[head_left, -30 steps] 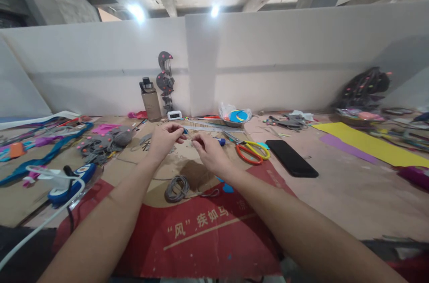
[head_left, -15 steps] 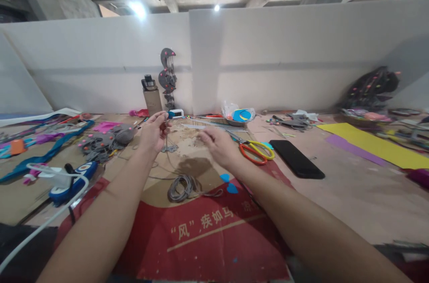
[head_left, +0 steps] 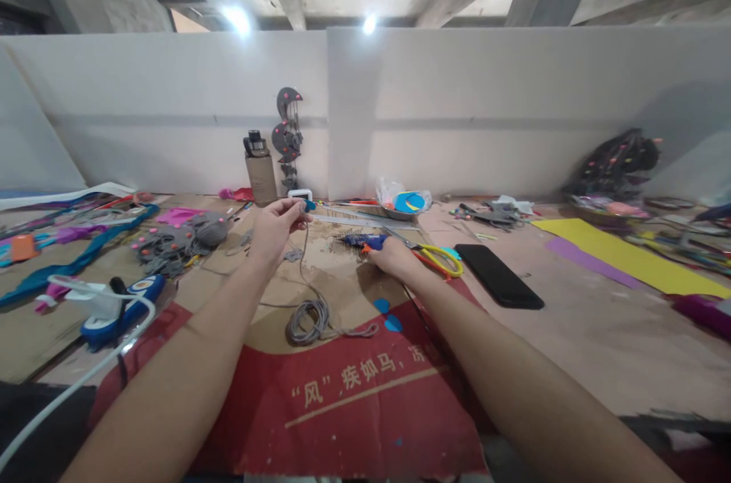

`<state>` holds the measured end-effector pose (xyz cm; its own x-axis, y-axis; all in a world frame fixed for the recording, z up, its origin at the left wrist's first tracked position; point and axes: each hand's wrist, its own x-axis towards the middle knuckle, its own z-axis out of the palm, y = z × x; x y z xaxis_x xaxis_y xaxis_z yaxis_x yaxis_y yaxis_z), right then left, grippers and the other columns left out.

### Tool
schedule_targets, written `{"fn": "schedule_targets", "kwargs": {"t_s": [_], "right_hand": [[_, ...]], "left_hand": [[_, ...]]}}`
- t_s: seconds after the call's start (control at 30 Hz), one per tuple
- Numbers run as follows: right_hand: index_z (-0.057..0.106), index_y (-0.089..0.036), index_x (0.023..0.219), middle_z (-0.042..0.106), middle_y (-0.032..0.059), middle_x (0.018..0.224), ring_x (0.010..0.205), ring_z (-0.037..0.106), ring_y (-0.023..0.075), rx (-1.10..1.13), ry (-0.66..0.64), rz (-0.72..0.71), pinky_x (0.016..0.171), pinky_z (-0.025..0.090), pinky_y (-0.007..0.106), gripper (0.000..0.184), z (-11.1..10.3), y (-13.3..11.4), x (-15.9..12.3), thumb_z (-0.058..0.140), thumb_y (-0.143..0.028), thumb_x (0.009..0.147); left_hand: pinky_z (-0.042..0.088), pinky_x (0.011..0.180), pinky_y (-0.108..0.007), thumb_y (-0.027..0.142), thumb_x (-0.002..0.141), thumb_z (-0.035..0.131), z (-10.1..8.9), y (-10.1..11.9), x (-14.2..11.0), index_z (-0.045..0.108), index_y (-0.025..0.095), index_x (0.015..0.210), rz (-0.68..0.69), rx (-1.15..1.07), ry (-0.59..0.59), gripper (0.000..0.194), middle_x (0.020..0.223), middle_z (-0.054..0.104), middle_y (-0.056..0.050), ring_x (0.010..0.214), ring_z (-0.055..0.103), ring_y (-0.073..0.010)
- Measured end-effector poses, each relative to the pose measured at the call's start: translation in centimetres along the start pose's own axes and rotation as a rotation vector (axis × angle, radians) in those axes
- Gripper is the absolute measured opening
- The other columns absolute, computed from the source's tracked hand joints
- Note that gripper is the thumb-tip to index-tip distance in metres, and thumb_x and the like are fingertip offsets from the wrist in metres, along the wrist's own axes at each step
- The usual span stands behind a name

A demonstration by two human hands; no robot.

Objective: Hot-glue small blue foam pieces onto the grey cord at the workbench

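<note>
My left hand (head_left: 279, 225) pinches a small blue cut-out piece (head_left: 309, 205) between thumb and fingertips. Grey cord (head_left: 304, 254) hangs below those fingers and runs down to a loose coil (head_left: 308, 321) on the cardboard. In my right hand (head_left: 394, 258) is a blue glue gun (head_left: 365, 241) with an orange trigger, its nose toward the left; my fingers are wrapped round it and partly hide it. Two small blue pieces (head_left: 381, 305) lie below my right wrist. Scissors (head_left: 439, 258) with yellow and orange handles rest just beyond that hand.
A black phone (head_left: 499, 276) lies right of the scissors. Grey pieces with pink dots (head_left: 180, 243) and a blue power strip (head_left: 122, 311) with a white cable sit at left. A bottle (head_left: 260, 171) stands by the white partition (head_left: 485, 102). Yellow sheet (head_left: 628, 254) lies at right.
My right hand now grips the glue gun, which did not show in it before. My left hand has shifted slightly right and lower, still with the blue piece.
</note>
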<state>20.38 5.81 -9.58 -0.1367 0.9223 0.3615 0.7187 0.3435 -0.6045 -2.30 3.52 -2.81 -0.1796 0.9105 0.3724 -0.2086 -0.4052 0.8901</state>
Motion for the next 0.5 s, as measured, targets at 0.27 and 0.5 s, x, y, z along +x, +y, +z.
{"fn": "schedule_targets", "kwargs": {"t_s": [0.27,0.5], "right_hand": [[0.048,-0.016,0.109,0.064,0.0068,0.087,0.065,0.061,0.0165,0.341,0.126,0.109,0.057,0.051,0.028,0.034,-1.7,-4.0,0.0,0.045,-0.020,0.075],[0.039,-0.022,0.115,0.059,0.0056,0.107,0.073,0.058,0.0118,0.710,0.057,-0.256,0.065,0.052,0.028,0.040,-2.2,-7.2,-2.4,0.042,-0.014,0.076]], "left_hand": [[0.050,0.054,-0.020,0.031,0.063,0.077,-0.1,-0.5,0.1,0.066,0.012,0.082,-0.041,0.009,0.020,0.029,0.065,0.066,-0.003,0.057,0.062,-0.0104],[0.039,0.042,-0.015,0.026,0.061,0.076,0.0,-0.1,0.0,0.064,0.012,0.076,-0.117,-0.033,0.084,0.024,0.064,0.062,-0.001,0.055,0.060,-0.0086]]}}
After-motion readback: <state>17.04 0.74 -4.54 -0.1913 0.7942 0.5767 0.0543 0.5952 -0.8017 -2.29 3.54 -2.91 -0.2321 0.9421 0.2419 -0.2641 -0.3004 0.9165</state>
